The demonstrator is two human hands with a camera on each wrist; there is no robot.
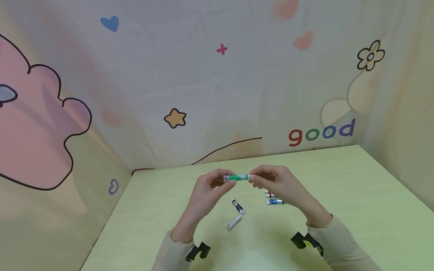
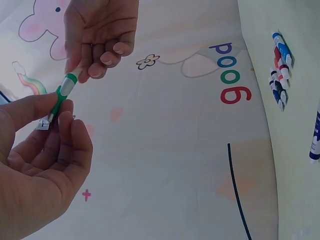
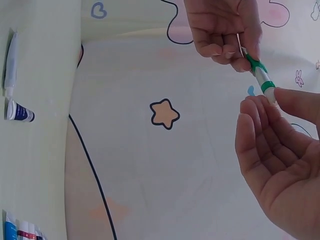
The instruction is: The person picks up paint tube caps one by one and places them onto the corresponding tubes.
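A small green and white paint tube [image 1: 237,177] is held up above the table between both hands. My left hand [image 1: 211,192] pinches its flat end between thumb and fingers. At the white cap end, the thumb and fingertips of my right hand [image 1: 279,184] grip it. The right wrist view shows the tube [image 3: 261,75] slanting from one hand to the other, with the cap partly hidden by the fingers. On the table below lie a dark blue paint tube [image 1: 239,207] and a silver-grey tube [image 1: 234,223], their ends close together.
Right of these, partly behind my right hand, lie a blue tube [image 1: 275,201] and red-and-white tubes [image 1: 270,195]; the left wrist view shows several tubes [image 2: 281,65] grouped there. The pale green table [image 1: 162,203] meets a printed cloth backdrop [image 1: 210,86] at its back edge.
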